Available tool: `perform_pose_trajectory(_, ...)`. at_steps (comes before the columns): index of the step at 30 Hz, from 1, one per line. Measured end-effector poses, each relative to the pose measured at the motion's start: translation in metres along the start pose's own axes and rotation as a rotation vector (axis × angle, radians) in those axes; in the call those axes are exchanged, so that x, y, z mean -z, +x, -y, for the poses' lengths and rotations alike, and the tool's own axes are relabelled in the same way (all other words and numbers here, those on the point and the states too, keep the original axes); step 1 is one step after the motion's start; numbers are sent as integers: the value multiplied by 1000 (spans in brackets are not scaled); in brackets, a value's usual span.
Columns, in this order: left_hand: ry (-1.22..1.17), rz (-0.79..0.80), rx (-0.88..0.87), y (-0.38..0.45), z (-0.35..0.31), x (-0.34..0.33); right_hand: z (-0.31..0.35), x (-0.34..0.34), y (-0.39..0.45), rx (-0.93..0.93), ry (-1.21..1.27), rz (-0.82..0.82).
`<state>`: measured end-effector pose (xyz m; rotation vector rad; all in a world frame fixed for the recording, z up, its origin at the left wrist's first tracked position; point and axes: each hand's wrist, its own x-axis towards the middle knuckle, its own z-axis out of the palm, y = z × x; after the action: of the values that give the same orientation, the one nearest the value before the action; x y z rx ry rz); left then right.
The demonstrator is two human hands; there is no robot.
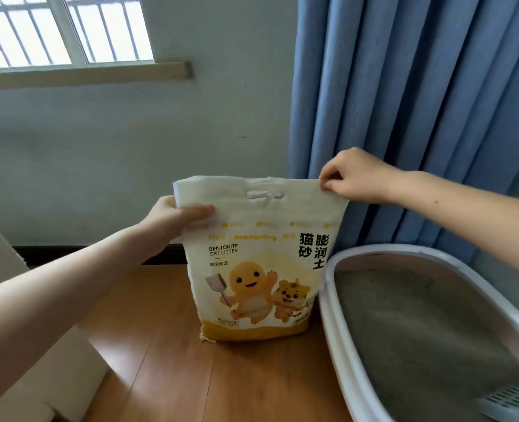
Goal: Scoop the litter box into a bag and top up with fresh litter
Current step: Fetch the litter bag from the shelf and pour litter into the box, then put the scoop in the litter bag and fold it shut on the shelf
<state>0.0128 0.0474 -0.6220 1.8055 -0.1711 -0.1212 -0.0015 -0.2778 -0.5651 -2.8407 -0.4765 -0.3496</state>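
The litter bag (261, 263) stood upright on the wooden floor (167, 367), just left of the litter box (331, 315) and touching or nearly touching its white rim. The bag was cream above and yellow along the base, printed "BENTONITE CAT LITTER" with a cartoon figure holding a scoop and a small tiger beside it. A punched handle slot sat near its top edge, which looked sealed.

The left hand (173, 222) came in from 8 o'clock and was closed on the bag's upper left corner, thumb laid across the front face and fingers wrapped behind. The right hand (354, 176) came in from 3 o'clock and pinched the upper right corner between thumb and fingertips, the remaining fingers curled in. Both forearms were bare.

The box filled the frame toward 4 o'clock, an oval tub with a white rim and a bed of grey litter (419, 336) inside. At 5 o'clock, at the very bottom edge, a pale slotted scoop (508, 400) lay inside the box on the litter, only partly in view.

Behind the bag at 12 o'clock was a pale wall (130, 147) with a dark skirting board. A barred window (60, 28) sat at 11 o'clock, and a blue curtain (419, 102) hung at 1 to 2 o'clock behind the box. A pale panel (23, 345) of unclear kind stood at 8 o'clock.
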Motion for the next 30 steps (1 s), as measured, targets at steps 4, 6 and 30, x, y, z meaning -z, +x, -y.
perform_pose_trajectory(4, 104, -187, -201, 11, -21, -2, -7, -4, -2, -64, 140, -24)
perform_pose_trajectory(6, 333, -301, -390, 14, -39, -10, -10, -6, -4, -77, 233, -45)
perform_pose_trajectory(30, 1177, 835, -866, 15, 58, -282, -155, -94, -247, -835, -103, 1115)
